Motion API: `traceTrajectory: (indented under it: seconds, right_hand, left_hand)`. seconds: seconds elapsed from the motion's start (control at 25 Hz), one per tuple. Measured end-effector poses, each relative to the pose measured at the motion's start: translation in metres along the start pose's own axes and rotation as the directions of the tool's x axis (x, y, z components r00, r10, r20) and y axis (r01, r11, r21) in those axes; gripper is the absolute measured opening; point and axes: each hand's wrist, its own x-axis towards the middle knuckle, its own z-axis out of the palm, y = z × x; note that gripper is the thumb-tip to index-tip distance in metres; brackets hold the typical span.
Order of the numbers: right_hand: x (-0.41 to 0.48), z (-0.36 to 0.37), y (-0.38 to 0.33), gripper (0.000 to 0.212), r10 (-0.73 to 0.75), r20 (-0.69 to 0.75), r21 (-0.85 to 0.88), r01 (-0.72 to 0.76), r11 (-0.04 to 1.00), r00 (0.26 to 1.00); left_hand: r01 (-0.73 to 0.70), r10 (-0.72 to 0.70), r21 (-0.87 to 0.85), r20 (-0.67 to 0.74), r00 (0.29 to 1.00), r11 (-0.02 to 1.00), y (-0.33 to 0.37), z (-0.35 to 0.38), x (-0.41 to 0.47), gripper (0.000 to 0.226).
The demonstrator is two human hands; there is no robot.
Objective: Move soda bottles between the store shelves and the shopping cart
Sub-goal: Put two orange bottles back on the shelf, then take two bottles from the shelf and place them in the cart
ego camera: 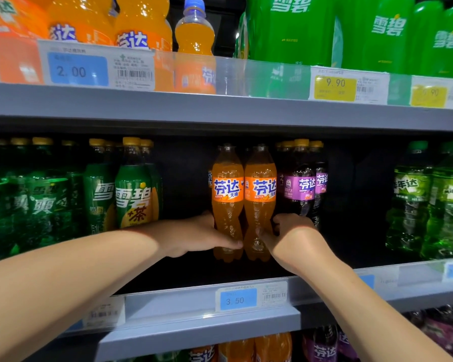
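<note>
Orange left bottle and right bottle, both gripped low on the middle shelf.
They stand upright, touching side by side, set back from the shelf's rim. The left hand wraps the left bottle's lower body, thumb across its front. The right hand holds the right bottle low down, thumb on the front, fingers curled behind. Purple bottles stand just to their right, green bottles apart on the left. A blue 3.50 tag sits on the rim.
</note>
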Motion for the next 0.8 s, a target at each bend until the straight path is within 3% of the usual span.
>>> traceTrajectory:
  seconds: [0.12, 0.24, 0.32, 0.44, 0.6, 0.8]
  right_hand:
    - [-0.018, 0.001, 0.012, 0.024, -0.085, -0.241, 0.172, 0.129, 0.977, 0.967]
    - [-0.037, 0.006, 0.006, 0.027, -0.19, -0.354, 0.298, 0.303, 0.905, 0.916]
    - [-0.05, 0.014, -0.005, 0.038, -0.301, -0.389, 0.336, 0.438, 0.834, 0.871]
    - [-0.071, 0.031, -0.025, 0.031, -0.471, -0.465, 0.378, 0.649, 0.66, 0.75]
    - [-0.106, 0.057, -0.062, 0.04, -0.658, -0.406, 0.505, 0.756, 0.417, 0.634]
    - [-0.18, 0.106, -0.128, 0.049, -0.791, -0.233, 0.641, 0.701, 0.312, 0.566]
  left_hand:
    - [0.027, 0.003, 0.249, -0.121, 0.993, 0.968, 0.01, -0.012, -0.032, 0.094]
    - [-0.042, 0.185, 0.467, -0.265, 0.946, 0.883, 0.008, -0.016, -0.086, 0.085]
    - [-0.124, 0.319, 0.476, -0.355, 0.879, 0.871, -0.002, -0.01, -0.125, 0.077]
    - [-0.128, 0.415, 0.525, -0.475, 0.776, 0.841, -0.029, 0.01, -0.175, 0.054]
    - [-0.033, 0.422, 0.539, -0.618, 0.664, 0.842, -0.07, 0.022, -0.244, 0.04]
    - [0.207, 0.253, 0.478, -0.728, 0.638, 0.854, -0.137, 0.024, -0.378, 0.044]
